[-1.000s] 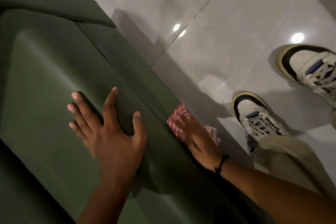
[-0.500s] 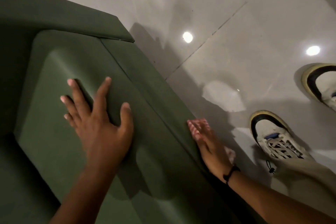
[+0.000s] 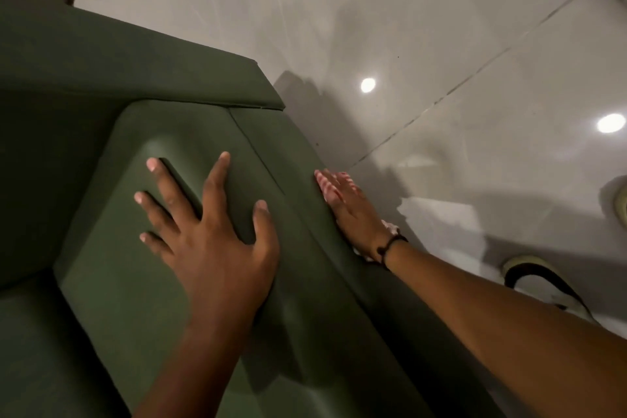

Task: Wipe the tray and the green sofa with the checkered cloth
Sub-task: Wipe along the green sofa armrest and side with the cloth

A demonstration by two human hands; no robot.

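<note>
**Cloth pressed against the outer face of a green sofa**

A red and white checkered cloth (image 3: pixel 326 184) lies flat against the outer front face of a green sofa (image 3: pixel 112 268), near the middle of the view. Only small parts of it show: a striped patch past the fingertips and a pale scrap by the wrist. The rest is hidden under the hand.

The right hand (image 3: pixel 353 214) covers the cloth, palm down, with its fingers straight and close together, pinning the fabric to the sofa's side rather than gripping it. A thin dark band (image 3: pixel 390 244) circles the right wrist, and the bare forearm runs off toward the lower right corner.

The left hand (image 3: pixel 210 234) rests flat on top of the seat cushion, holding nothing. Its fingers are spread wide, thumb angled out toward the cushion's front edge, and the fabric dents slightly beside the fingers. Its forearm leaves the view at the bottom.

The sofa fills the left half of the view. A low armrest crosses the upper left, meeting the cushion at a seam.

To the right lies a glossy pale tiled floor (image 3: pixel 441 27), with thin grout lines and 2 bright round light reflections. A white and dark sneaker (image 3: pixel 543 285) shows partly at the lower right, beyond the right forearm. No tray is in view.
</note>
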